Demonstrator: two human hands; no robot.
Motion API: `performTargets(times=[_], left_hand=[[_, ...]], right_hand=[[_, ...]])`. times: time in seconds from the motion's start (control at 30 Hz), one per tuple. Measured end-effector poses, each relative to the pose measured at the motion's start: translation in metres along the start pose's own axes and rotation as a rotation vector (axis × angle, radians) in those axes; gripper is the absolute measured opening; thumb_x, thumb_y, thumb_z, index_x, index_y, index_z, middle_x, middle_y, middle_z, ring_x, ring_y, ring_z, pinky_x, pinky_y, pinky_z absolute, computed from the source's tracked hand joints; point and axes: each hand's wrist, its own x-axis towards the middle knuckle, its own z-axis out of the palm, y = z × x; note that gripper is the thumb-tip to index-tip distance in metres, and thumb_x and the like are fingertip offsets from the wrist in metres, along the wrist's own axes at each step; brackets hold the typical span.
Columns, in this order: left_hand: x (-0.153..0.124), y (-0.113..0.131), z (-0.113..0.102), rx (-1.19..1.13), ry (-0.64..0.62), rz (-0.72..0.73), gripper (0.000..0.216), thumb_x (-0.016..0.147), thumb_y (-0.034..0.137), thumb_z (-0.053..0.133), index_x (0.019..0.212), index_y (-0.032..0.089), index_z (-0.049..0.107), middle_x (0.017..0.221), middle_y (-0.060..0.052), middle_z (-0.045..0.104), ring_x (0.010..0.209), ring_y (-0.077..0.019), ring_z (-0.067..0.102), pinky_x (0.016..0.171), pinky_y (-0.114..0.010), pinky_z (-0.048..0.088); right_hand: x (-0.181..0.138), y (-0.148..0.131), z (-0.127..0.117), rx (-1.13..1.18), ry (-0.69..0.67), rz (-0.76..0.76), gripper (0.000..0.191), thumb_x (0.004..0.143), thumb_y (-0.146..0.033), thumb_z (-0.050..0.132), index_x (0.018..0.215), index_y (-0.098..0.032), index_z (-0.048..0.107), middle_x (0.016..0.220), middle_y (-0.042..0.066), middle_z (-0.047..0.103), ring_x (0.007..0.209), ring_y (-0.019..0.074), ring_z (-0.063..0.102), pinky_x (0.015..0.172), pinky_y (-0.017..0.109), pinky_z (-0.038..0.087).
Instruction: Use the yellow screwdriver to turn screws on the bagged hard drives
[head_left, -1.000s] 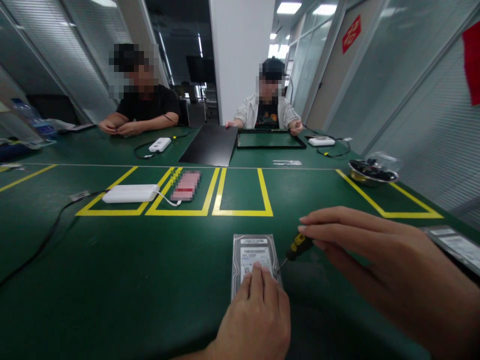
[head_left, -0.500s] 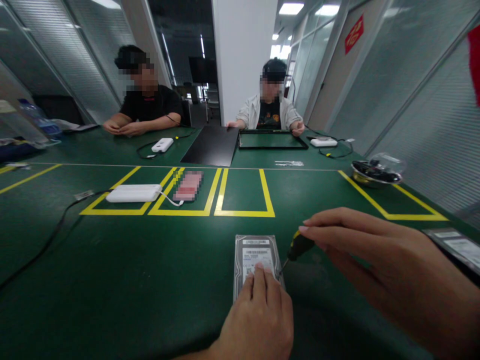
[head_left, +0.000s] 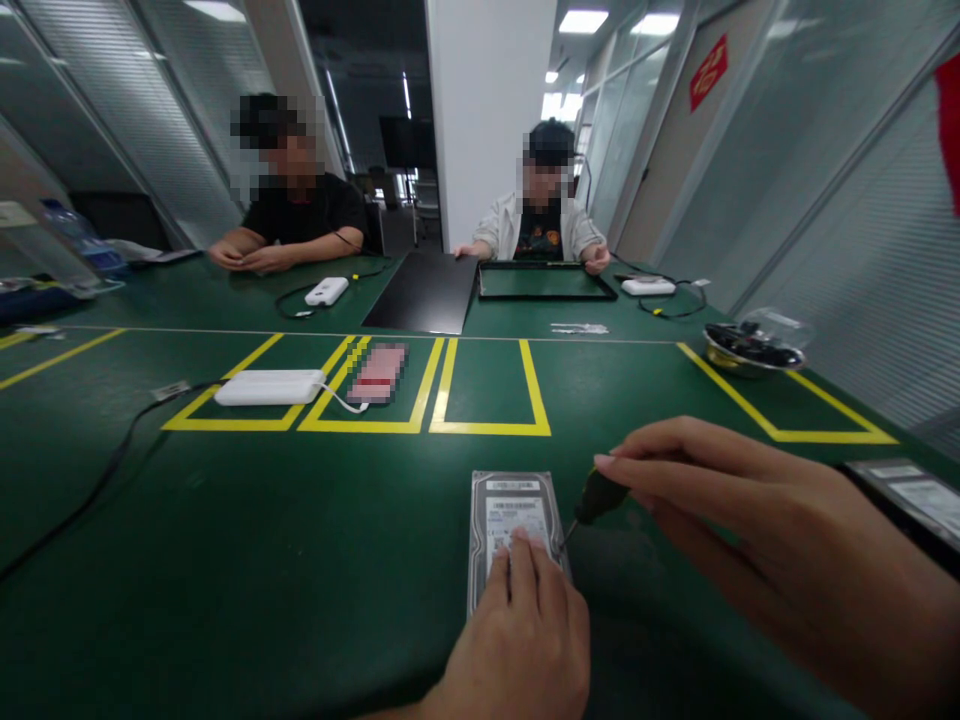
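A silver hard drive [head_left: 512, 510] with a white label lies flat on the green table mat [head_left: 300, 540] near the front edge. My left hand [head_left: 521, 640] rests on its near half, fingers flat and pressed onto the label. My right hand [head_left: 780, 545] reaches in from the right and pinches a small screwdriver [head_left: 592, 497] with a black and yellow handle. Its thin tip touches the drive's right edge.
Yellow taped boxes mark the mat; a white device [head_left: 267, 387] with a cable and a pink item [head_left: 376, 373] lie in them. Two people sit at the far side by a black panel [head_left: 424, 291] and a frame [head_left: 545, 281]. A metal bowl [head_left: 752, 346] stands right; another drive [head_left: 911, 495] at far right.
My right hand has turned the screwdriver handle slightly, so less yellow shows. My left hand stays pressed on the drive. The view has shifted very little.
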Motion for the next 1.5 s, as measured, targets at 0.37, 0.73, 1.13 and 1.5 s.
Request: performTargets(times=[0.37,0.73,1.13,1.5], left_hand=[[-0.002,0.001,0.0025,0.032,0.001,0.025,0.038,0.086,0.033,0.062,0.107,0.002,0.066,0.111,-0.028,0.068,0.105,-0.0412,0.066,0.079,-0.047,0.056],[-0.0014,0.0007,0.0009,0.033,-0.007,0.034,0.037,0.087,0.033,0.061,0.107,0.001,0.066,0.111,-0.028,0.068,0.105,-0.0413,0.067,0.079,-0.048,0.056],[-0.0007,-0.0003,0.002,0.031,0.006,0.033,0.036,0.088,0.031,0.059,0.105,0.001,0.066,0.11,-0.029,0.068,0.104,-0.0426,0.067,0.077,-0.048,0.058],[-0.0014,0.0,0.0033,0.028,0.011,0.036,0.037,0.087,0.033,0.061,0.106,0.001,0.066,0.11,-0.029,0.068,0.104,-0.0431,0.066,0.077,-0.048,0.058]], right_hand=[[-0.0003,-0.0016,0.001,-0.004,0.011,0.006,0.032,0.088,-0.014,0.043,0.099,-0.022,0.072,0.098,0.006,0.069,0.077,0.0152,0.069,0.064,0.024,0.058],[0.0007,-0.0006,0.0021,-0.014,0.03,-0.009,0.031,0.089,-0.015,0.043,0.098,-0.019,0.073,0.096,0.007,0.069,0.075,0.0162,0.069,0.062,0.025,0.059],[-0.0022,-0.0018,0.0016,-0.01,-0.024,0.038,0.032,0.091,-0.011,0.044,0.103,-0.022,0.071,0.103,0.005,0.067,0.083,0.0152,0.068,0.07,0.023,0.059],[-0.0076,0.005,0.0049,0.04,-0.039,0.024,0.025,0.093,-0.016,0.047,0.107,-0.027,0.063,0.104,0.0,0.064,0.085,0.012,0.065,0.067,0.021,0.054]])
